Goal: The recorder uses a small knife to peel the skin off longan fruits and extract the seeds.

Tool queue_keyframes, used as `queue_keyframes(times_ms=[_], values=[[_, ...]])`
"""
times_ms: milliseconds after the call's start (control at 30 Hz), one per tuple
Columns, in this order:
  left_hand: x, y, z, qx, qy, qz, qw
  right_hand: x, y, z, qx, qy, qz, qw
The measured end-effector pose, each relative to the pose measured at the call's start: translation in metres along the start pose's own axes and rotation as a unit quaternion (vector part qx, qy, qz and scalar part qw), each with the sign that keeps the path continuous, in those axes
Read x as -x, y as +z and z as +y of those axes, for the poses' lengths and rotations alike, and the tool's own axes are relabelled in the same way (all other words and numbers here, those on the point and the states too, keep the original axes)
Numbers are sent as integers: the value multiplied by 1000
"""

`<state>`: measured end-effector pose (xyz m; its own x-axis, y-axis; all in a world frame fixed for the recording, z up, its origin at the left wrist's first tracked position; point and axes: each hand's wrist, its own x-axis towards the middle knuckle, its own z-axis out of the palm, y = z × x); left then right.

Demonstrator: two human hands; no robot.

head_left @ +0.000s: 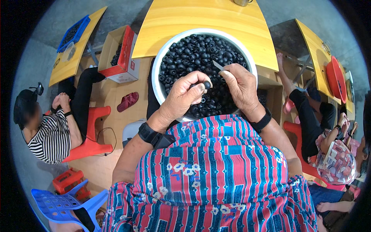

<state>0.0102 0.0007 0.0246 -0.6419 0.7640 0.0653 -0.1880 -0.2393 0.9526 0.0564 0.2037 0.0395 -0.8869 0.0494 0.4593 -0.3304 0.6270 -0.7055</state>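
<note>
A large white basin [155,75] full of small black ring-like parts [185,58], many with a hole through them, stands in front of me against the yellow table. Over its near half, my left hand [182,96] is closed, pinching one black part [207,84] between thumb and fingers. My right hand [241,87] is closed on a small thin knife blade [218,65]. Its tip points up and left, apart from the held part. The palm side of both hands is hidden.
The yellow table [205,15] lies beyond the basin. To the left are a red-and-white carton [129,65], dark red slippers [127,101] and a seated person on a red stool [94,131]. Other seated people and a red basin [335,79] on another table are at the right.
</note>
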Motion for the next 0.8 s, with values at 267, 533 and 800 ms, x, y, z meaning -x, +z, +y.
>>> queue_keyframes(times_ms=[267,533,800], values=[[0,0,-2,21,1,23,1000,1,-4,-6,-114,-26,-19,993],[-4,10,0,92,-5,35,995,1,1,-16,-16,-105,-21,994],[-7,11,-4,184,-23,23,982,1,2,-15,23,-169,22,985]])
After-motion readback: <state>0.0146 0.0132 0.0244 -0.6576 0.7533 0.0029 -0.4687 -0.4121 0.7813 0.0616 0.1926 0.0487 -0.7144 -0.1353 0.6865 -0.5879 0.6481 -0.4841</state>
